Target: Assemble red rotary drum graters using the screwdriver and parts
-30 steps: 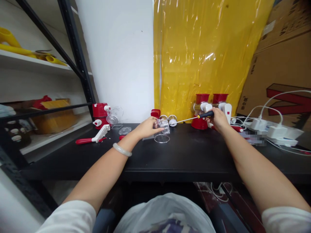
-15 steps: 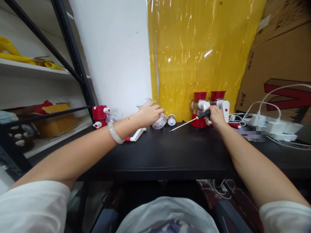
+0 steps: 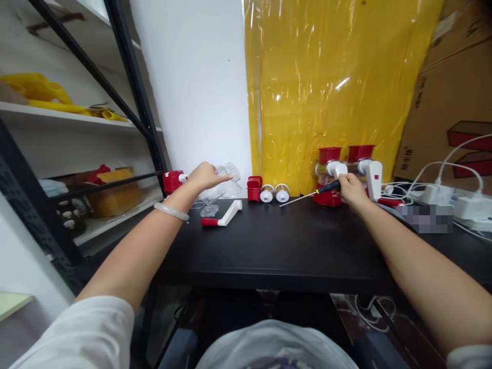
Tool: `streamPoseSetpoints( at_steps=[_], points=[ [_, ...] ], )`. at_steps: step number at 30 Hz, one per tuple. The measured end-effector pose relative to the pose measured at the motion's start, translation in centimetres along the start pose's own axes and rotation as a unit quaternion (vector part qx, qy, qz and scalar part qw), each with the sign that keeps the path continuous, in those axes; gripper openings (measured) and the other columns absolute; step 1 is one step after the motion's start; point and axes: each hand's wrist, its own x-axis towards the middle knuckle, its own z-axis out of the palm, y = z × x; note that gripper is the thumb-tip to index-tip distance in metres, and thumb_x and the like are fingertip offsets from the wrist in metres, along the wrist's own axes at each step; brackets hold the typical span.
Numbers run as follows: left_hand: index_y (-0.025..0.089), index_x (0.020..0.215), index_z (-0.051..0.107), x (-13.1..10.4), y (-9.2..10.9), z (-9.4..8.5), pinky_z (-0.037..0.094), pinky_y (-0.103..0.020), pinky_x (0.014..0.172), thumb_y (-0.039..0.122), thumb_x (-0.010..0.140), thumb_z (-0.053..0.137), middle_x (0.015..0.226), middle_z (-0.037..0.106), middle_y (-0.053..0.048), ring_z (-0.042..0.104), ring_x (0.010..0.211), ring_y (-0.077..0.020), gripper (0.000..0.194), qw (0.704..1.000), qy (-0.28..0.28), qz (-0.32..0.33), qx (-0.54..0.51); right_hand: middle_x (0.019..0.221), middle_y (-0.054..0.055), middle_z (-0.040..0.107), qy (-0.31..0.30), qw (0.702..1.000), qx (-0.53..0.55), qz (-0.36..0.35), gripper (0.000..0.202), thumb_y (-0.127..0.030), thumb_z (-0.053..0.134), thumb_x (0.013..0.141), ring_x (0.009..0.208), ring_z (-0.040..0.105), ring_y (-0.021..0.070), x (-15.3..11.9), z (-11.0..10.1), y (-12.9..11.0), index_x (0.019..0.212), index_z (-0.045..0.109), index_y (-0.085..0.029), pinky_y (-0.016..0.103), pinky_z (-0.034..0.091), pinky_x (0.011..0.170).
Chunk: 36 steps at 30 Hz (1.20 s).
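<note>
My left hand (image 3: pixel 207 177) is closed on a clear plastic part (image 3: pixel 229 177) at the back left of the black table, above other clear pieces (image 3: pixel 209 210). My right hand (image 3: pixel 351 189) grips a screwdriver (image 3: pixel 328 187) by its dark handle, its shaft pointing left and slightly down over the table. Right beside that hand stand two red and white crank devices (image 3: pixel 328 174). A white crank handle with a red grip (image 3: pixel 230 213) lies on the table. Farther right of it are a red part (image 3: pixel 254 188) and two round drums (image 3: pixel 282 193).
Another red part (image 3: pixel 172 181) stands at the left end of the black table (image 3: pixel 269 241). White chargers and cables (image 3: pixel 467 205) lie at the right, before a large carton (image 3: pixel 434 113). A metal shelf rack (image 3: pixel 130 77) rises at the left.
My left hand has moved left with a clear part, away from the drums. The red part and both drums now show fully. My right hand still holds the screwdriver; the view has shifted slightly.
</note>
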Motion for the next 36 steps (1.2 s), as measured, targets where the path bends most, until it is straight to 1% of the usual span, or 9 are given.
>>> streamPoseSetpoints(
  at_steps=[2, 4, 8, 12, 15, 18, 25, 31, 36],
  points=[
    [0.018, 0.063, 0.06, -0.1, -1.4, 0.1, 0.04, -0.035, 0.058, 0.087, 0.058, 0.049, 0.065, 0.062, -0.012, 0.061, 0.07, -0.0287, 0.07, 0.998, -0.028, -0.047, 0.037, 0.062, 0.0, 0.056, 0.042, 0.998, -0.044, 0.009, 0.017, -0.04, 0.054, 0.085, 0.043, 0.054, 0.0147, -0.2, 0.2, -0.1, 0.082, 0.057, -0.023, 0.028, 0.044, 0.038],
    [0.019, 0.063, 0.061, -0.3, -2.4, 0.3, 0.04, -0.034, 0.057, 0.088, 0.053, 0.051, 0.067, 0.063, -0.013, 0.062, 0.072, -0.0305, 0.071, 0.995, -0.046, -0.066, 0.055, 0.063, 0.001, 0.057, 0.042, 0.997, -0.062, 0.012, 0.018, -0.04, 0.052, 0.086, 0.045, 0.055, 0.0154, -0.4, 0.4, -0.2, 0.082, 0.057, -0.023, 0.029, 0.045, 0.039],
    [0.019, 0.065, 0.063, -0.6, -3.3, 1.2, 0.041, -0.035, 0.058, 0.087, 0.055, 0.05, 0.068, 0.064, -0.013, 0.063, 0.071, -0.0301, 0.07, 0.996, -0.055, -0.045, 0.047, 0.064, 0.002, 0.056, 0.033, 0.999, -0.042, -0.009, 0.017, -0.038, 0.055, 0.084, 0.046, 0.054, 0.0149, -0.6, 0.5, -0.2, 0.076, 0.056, -0.023, 0.03, 0.047, 0.041],
    [0.018, 0.07, 0.066, -0.8, -2.4, 2.1, 0.044, -0.037, 0.062, 0.087, 0.054, 0.05, 0.08, 0.067, -0.017, 0.064, 0.079, -0.0331, 0.073, 0.995, -0.064, -0.046, 0.06, 0.064, 0.002, 0.055, 0.023, 0.999, -0.032, -0.001, 0.014, -0.036, 0.055, 0.083, 0.046, 0.054, 0.015, -0.8, 0.5, -0.3, 0.077, 0.057, -0.023, 0.031, 0.048, 0.041],
    [0.016, 0.079, 0.069, -1.1, -1.2, 2.5, 0.047, -0.041, 0.069, 0.088, 0.055, 0.05, 0.097, 0.066, -0.022, 0.062, 0.093, -0.0387, 0.078, 0.994, -0.045, -0.055, 0.086, 0.065, 0.001, 0.055, 0.02, 0.999, -0.026, 0.012, 0.014, -0.035, 0.053, 0.084, 0.047, 0.055, 0.0143, -0.9, 0.6, -0.5, 0.078, 0.056, -0.023, 0.03, 0.049, 0.042],
    [0.014, 0.09, 0.07, -1.2, -0.4, 2.8, 0.048, -0.044, 0.074, 0.086, 0.057, 0.05, 0.107, 0.064, -0.025, 0.061, 0.099, -0.0415, 0.082, 0.992, -0.034, -0.061, 0.109, 0.064, 0.0, 0.055, 0.012, 1.0, -0.02, 0.016, 0.014, -0.035, 0.053, 0.085, 0.047, 0.055, 0.0139, -0.9, 0.6, -0.6, 0.078, 0.055, -0.023, 0.029, 0.05, 0.042],
    [0.015, 0.094, 0.07, -0.6, -0.1, 4.3, 0.049, -0.039, 0.074, 0.089, 0.057, 0.045, 0.098, 0.069, -0.023, 0.063, 0.097, -0.0383, 0.087, 0.99, -0.081, -0.053, 0.107, 0.066, 0.0, 0.056, 0.015, 0.999, -0.025, 0.013, 0.015, -0.036, 0.054, 0.085, 0.049, 0.057, 0.014, -0.5, 0.5, -0.2, 0.077, 0.055, -0.023, 0.029, 0.051, 0.043],
    [0.015, 0.095, 0.071, -0.9, 1.2, 5.3, 0.049, -0.038, 0.074, 0.087, 0.059, 0.047, 0.101, 0.069, -0.022, 0.064, 0.095, -0.0371, 0.084, 0.99, -0.085, -0.041, 0.104, 0.066, 0.001, 0.056, 0.008, 1.0, -0.025, 0.008, 0.013, -0.035, 0.056, 0.083, 0.05, 0.057, 0.0153, -0.5, 0.5, 0.3, 0.077, 0.056, -0.023, 0.031, 0.052, 0.044],
    [0.014, 0.096, 0.071, -1.4, 1.6, 5.5, 0.05, -0.038, 0.072, 0.086, 0.058, 0.049, 0.1, 0.068, -0.023, 0.065, 0.093, -0.037, 0.085, 0.992, -0.072, -0.028, 0.102, 0.065, 0.002, 0.056, 0.013, 0.999, -0.037, 0.007, 0.014, -0.033, 0.054, 0.084, 0.049, 0.056, 0.0153, -1.3, 0.7, -0.5, 0.075, 0.057, -0.023, 0.031, 0.052, 0.045]
  ],
)
